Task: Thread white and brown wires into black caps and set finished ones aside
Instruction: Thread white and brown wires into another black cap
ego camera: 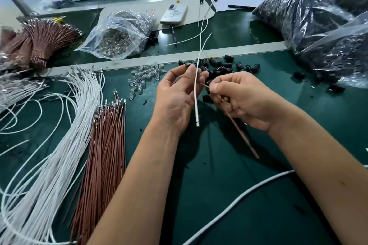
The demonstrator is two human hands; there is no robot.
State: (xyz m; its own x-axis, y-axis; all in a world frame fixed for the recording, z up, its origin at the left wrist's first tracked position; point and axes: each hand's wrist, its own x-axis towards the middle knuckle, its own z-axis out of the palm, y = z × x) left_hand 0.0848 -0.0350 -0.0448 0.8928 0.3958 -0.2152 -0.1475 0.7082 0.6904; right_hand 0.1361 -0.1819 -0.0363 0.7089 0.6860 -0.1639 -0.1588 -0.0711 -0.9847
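While left hand (177, 93) pinches white wire (197, 93) | right hand (239, 99) grips brown wire (243, 135)

White wire (197, 89) upright; brown wire (242, 135) slanted; black caps (219, 67) heaped.

left hand (175, 97): fingers pinching a white wire (197, 93) that runs upright, just left of the black caps pile (217, 67)
right hand (239, 99): gripping a brown wire (242, 135), its tip right by the left hand, tail slanting away from the caps pile
clear bulbs (145, 79): small heap just left of the caps pile
loose wires: white bundle (59, 145) and brown bundle (105, 155) well left of the caps pile on the green bench (219, 195)
phone (174, 14): beyond the caps pile
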